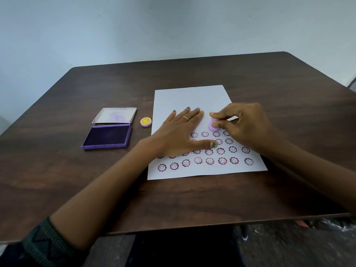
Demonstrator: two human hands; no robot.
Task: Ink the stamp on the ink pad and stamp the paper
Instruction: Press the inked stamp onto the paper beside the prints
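Observation:
A white sheet of paper (pixel 192 99) lies on the dark wooden table, its near half covered with several rows of purple smiley flower prints. My left hand (pixel 179 132) lies flat on the paper with fingers spread, covering some prints. My right hand (pixel 244 126) pinches a small lilac stamp (pixel 212 126) between thumb and fingers; the stamp stands upright with its face down on the paper just above the top row of prints. The open purple ink pad (pixel 108 136) sits to the left of the paper.
The ink pad's clear lid (pixel 115 115) lies behind the pad. A small round stamp cap with a yellow smiley (pixel 145 121) sits between the lid and the paper. The table's near edge (pixel 212 222) runs below my forearms.

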